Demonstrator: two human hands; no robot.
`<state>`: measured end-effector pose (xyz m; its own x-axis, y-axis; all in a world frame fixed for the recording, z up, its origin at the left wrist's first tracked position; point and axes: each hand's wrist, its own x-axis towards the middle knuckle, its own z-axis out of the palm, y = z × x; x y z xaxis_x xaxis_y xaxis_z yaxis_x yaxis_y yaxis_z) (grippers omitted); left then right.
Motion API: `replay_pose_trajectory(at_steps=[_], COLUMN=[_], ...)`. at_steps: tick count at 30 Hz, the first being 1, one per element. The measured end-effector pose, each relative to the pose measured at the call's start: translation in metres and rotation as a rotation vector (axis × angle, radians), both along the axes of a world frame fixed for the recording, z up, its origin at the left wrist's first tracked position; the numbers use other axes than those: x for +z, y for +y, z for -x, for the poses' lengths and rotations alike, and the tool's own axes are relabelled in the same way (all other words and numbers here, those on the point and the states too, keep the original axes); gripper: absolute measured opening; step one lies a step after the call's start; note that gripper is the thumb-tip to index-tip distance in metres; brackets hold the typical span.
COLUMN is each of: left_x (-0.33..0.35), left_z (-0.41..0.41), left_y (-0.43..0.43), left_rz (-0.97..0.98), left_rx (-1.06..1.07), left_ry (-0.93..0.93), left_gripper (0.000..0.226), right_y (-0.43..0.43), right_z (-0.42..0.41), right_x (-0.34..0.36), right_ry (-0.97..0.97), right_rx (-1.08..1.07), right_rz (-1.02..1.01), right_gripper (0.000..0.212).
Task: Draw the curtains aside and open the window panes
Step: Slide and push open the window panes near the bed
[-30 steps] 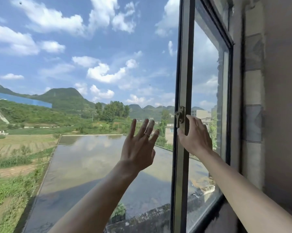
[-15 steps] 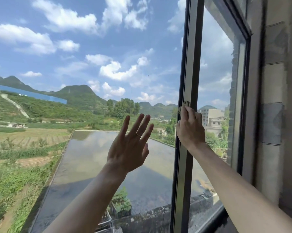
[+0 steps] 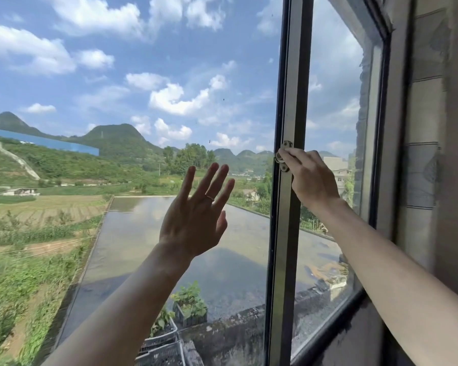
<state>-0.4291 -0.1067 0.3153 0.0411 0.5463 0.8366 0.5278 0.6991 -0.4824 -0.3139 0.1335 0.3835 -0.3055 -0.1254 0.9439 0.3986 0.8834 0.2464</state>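
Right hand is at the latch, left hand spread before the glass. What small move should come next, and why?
Probably turn the latch with the right hand to free it: that hand grips the latch on the upright frame, and the left hand is spread flat at the pane, ready to push it aside. Whether the latch is already loose, I cannot tell.

window frame (image 3: 288, 233): matt grey metal, smooth. latch (image 3: 286, 145): shiny bare metal. pane (image 3: 169, 62): clear glossy glass w/ few specks. wall (image 3: 428, 180): rough matt plaster, patchy. ring (image 3: 210, 198): thin glossy metal. ledge outside (image 3: 235, 331): rough weathered concrete.
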Motion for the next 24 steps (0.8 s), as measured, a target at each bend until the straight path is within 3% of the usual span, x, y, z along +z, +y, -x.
replay_pose_trajectory(at_steps=[3,7,14,18,24], left_x=[0.0,0.0,0.0,-0.001,0.001], left_z=[0.0,0.002,0.001,0.0,-0.003], left_y=[0.0,0.001,0.0,0.0,-0.002], left_rz=[-0.006,-0.014,-0.01,-0.009,-0.001], left_rx=[-0.007,-0.005,0.01,0.028,-0.002], left_ry=[0.017,0.026,0.035,0.037,0.014], left_gripper=[0.068,0.068,0.068,0.068,0.068], right_y=[0.003,0.002,-0.003,0.001,-0.015], right_z=[0.003,0.009,0.028,0.033,0.038], right_x=[-0.001,0.0,0.016,0.034,0.005], right_ry=[0.023,0.262,0.471,0.453,0.424], right_rx=[0.165,0.475,0.607,0.575,0.432], right_rz=[0.177,0.46,0.849,1.139,0.984], right_gripper=[0.045,0.029,0.056,0.063,0.047])
